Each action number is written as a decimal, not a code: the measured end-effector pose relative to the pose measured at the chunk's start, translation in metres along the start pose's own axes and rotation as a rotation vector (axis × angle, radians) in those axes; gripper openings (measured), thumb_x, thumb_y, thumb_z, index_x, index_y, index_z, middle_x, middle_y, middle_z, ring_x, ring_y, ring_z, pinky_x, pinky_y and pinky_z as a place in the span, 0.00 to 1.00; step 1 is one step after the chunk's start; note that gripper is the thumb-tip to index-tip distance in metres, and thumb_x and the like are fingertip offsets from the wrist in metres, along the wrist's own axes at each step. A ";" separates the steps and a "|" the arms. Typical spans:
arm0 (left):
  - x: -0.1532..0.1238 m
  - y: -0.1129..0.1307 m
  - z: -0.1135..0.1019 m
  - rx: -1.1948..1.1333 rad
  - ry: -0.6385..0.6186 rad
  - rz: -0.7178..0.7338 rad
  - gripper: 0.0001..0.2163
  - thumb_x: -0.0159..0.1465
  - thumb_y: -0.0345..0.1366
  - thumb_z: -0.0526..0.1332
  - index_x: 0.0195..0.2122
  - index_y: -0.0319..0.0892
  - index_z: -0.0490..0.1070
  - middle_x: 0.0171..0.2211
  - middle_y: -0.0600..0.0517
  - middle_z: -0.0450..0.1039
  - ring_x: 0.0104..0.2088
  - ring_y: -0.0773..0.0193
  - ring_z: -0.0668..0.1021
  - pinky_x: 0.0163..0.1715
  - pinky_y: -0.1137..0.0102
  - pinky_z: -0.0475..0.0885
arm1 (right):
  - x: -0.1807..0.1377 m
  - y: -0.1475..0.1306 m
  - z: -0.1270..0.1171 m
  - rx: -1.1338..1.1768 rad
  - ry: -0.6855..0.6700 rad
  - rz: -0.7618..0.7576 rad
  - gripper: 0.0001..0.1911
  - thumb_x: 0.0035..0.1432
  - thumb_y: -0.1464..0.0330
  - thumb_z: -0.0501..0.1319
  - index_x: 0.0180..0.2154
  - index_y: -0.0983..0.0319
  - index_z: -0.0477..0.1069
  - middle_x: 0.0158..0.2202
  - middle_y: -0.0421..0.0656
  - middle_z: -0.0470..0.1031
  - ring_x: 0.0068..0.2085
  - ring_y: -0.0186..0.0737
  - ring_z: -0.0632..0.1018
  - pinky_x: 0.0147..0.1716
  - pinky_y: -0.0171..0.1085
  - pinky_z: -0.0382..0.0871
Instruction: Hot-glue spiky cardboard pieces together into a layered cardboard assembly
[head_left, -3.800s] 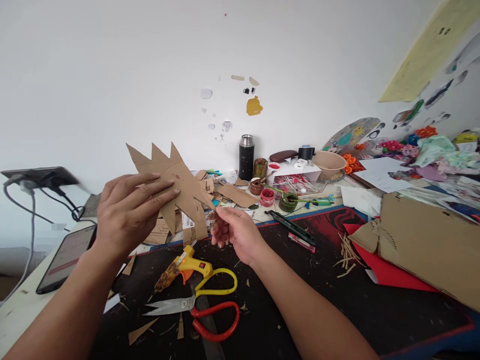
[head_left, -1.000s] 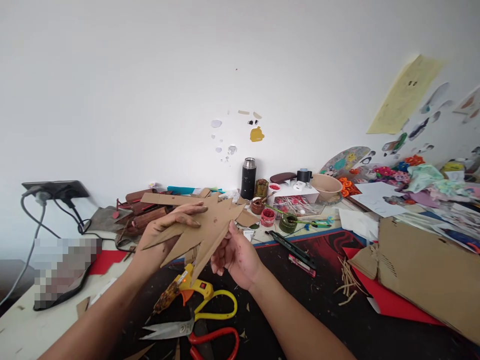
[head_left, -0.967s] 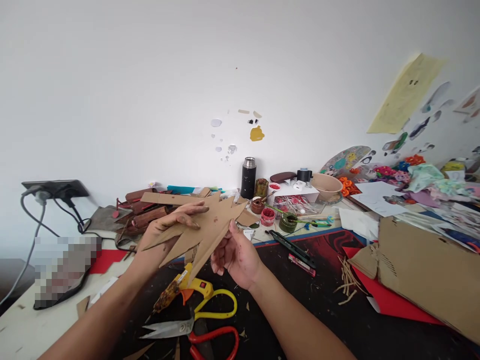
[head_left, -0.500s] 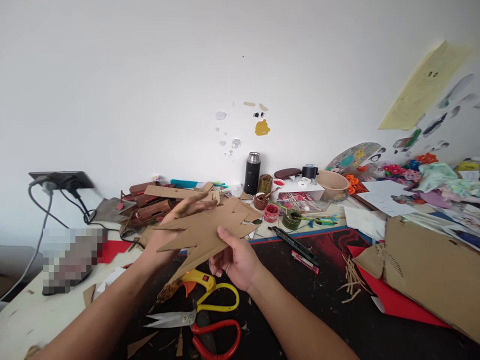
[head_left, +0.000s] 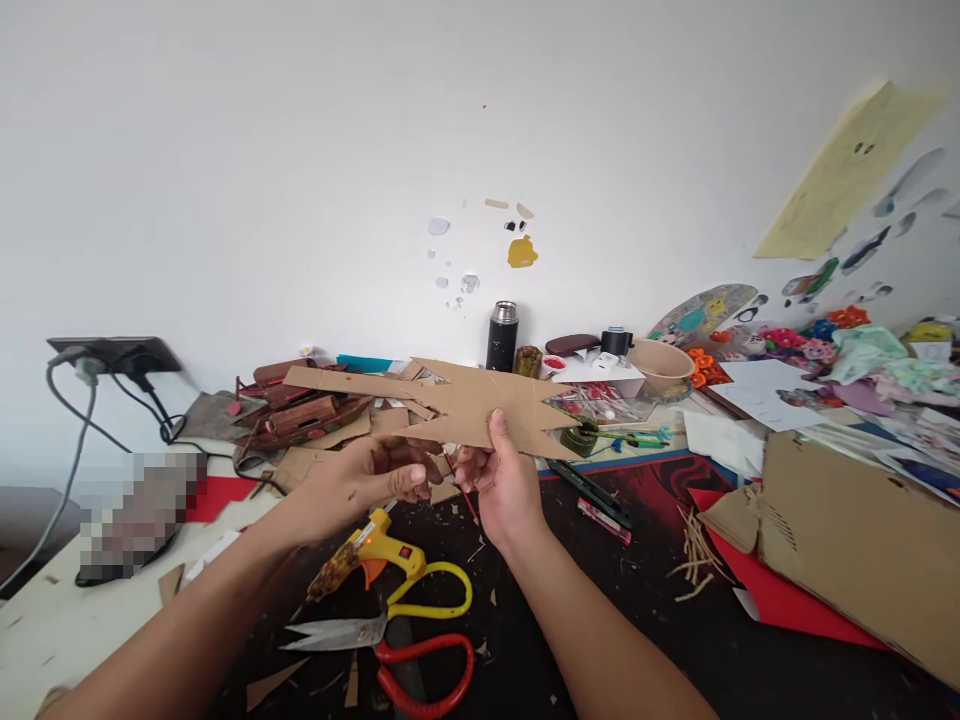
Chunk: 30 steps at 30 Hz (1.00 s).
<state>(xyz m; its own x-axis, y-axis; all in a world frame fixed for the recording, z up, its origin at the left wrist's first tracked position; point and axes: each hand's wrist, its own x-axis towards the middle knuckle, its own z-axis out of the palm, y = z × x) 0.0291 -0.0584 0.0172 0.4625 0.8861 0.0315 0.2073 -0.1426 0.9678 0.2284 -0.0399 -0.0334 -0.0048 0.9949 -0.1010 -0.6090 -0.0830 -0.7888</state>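
Observation:
My right hand (head_left: 510, 490) grips a jagged piece of brown cardboard (head_left: 487, 405), thumb on top and fingers curled underneath. Pointed notches are cut into the ends of this piece. Just below its left edge is my left hand (head_left: 375, 480), fingers loosely bent and thumb apart, with nothing visible in its hold. On the dark mat beneath lie a yellow glue gun (head_left: 386, 548) and scissors (head_left: 382, 632) with one yellow and one red handle, blades spread.
Behind my hands stand a black thermos (head_left: 502, 340), paint jars and a beige bowl (head_left: 660, 365). A utility knife (head_left: 592, 495) rests on the mat. Cardboard scraps and a brown model boat (head_left: 300, 415) are at left; a large cardboard sheet (head_left: 855, 550) lies right.
The cardboard piece has turned and shifted right in my right hand, its points now facing right. My left hand has come out from behind it and dropped lower.

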 end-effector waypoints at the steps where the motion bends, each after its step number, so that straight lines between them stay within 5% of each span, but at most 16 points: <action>1: 0.000 -0.001 0.000 0.001 0.019 0.003 0.22 0.68 0.60 0.71 0.45 0.45 0.83 0.39 0.45 0.85 0.38 0.53 0.84 0.41 0.62 0.80 | 0.000 0.000 0.000 -0.006 0.000 -0.004 0.37 0.48 0.33 0.77 0.38 0.57 0.77 0.23 0.40 0.77 0.19 0.41 0.73 0.18 0.40 0.63; 10: 0.000 0.001 -0.007 -0.004 0.159 0.003 0.28 0.68 0.67 0.66 0.30 0.45 0.74 0.28 0.49 0.77 0.31 0.58 0.79 0.35 0.66 0.76 | 0.001 0.002 -0.002 -0.053 -0.025 -0.009 0.35 0.51 0.32 0.75 0.34 0.57 0.75 0.22 0.41 0.76 0.19 0.42 0.73 0.18 0.40 0.59; 17: -0.001 0.000 -0.014 0.043 0.266 -0.055 0.26 0.67 0.64 0.68 0.30 0.45 0.74 0.26 0.52 0.74 0.28 0.60 0.74 0.31 0.68 0.72 | 0.000 0.002 -0.001 -0.048 -0.025 0.002 0.36 0.48 0.32 0.77 0.32 0.57 0.75 0.21 0.40 0.75 0.18 0.40 0.73 0.17 0.40 0.59; 30: 0.000 -0.004 -0.027 0.089 0.235 -0.080 0.24 0.66 0.62 0.70 0.29 0.45 0.76 0.26 0.52 0.76 0.28 0.60 0.75 0.31 0.67 0.71 | -0.003 -0.001 0.001 -0.033 -0.005 0.014 0.37 0.44 0.32 0.79 0.31 0.58 0.77 0.21 0.40 0.76 0.19 0.38 0.73 0.16 0.37 0.61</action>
<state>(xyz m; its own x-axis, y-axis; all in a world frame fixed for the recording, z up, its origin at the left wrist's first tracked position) 0.0051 -0.0463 0.0202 0.2312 0.9726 0.0232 0.3145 -0.0973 0.9442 0.2279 -0.0427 -0.0319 -0.0169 0.9939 -0.1091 -0.5825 -0.0985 -0.8068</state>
